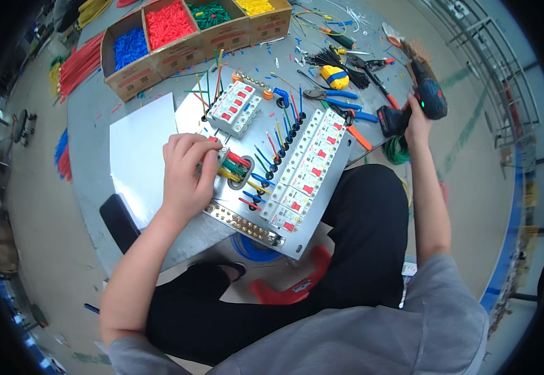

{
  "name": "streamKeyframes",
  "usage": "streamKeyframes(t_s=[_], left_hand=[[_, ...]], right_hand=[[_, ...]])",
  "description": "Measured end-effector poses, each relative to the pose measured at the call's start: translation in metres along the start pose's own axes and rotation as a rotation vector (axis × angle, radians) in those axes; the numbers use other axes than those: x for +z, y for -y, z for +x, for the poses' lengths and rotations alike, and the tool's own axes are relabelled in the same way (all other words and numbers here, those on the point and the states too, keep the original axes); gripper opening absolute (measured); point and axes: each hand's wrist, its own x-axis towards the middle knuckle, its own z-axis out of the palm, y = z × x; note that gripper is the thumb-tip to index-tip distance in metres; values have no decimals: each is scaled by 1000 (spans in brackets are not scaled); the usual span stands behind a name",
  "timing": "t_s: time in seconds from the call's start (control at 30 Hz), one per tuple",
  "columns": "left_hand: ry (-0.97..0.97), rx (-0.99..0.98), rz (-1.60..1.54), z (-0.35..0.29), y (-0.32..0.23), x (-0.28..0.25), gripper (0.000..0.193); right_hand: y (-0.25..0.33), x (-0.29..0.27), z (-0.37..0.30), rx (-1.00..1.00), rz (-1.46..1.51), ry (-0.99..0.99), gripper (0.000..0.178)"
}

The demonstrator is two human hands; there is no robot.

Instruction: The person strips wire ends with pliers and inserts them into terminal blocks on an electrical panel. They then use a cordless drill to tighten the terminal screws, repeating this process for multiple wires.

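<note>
A metal mounting panel (303, 240) lies tilted across the table's near edge, over my lap. My left hand (187, 165) is closed on a mostly hidden circuit breaker (224, 152) at the panel's left side. Thick red, green and yellow wires (237, 164) run from that breaker into an oval hole. My right hand (417, 122) grips a cordless drill (431, 94), held up off the table at the right. A row of breakers with red switches (312, 172) and a larger breaker block (234, 107) sit on the panel. Short coloured wires (278, 140) stick up between them.
Cardboard bins (178, 56) of coloured sleeves stand at the back. Pliers (331, 97), a yellow-blue tape measure (334, 77) and black cable ties (347, 62) lie at the back right. A phone (119, 222) and white sheet (140, 150) lie left. A brass terminal bar (242, 223) lines the panel's near edge.
</note>
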Motion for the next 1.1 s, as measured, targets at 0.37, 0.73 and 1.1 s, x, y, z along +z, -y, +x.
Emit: streamKeyframes(t_s=[0.37,0.73,1.1], left_hand=[[181,161,197,7,-26,25,16],[389,-83,334,4,-55,24,51],[-21,-289,369,-33,-79,69,84]], right_hand=[[-23,-49,-9,96,-435,62,65],[156,59,-99,-18,-215,651,26],[167,224,-144,-774,-681,1423,21]])
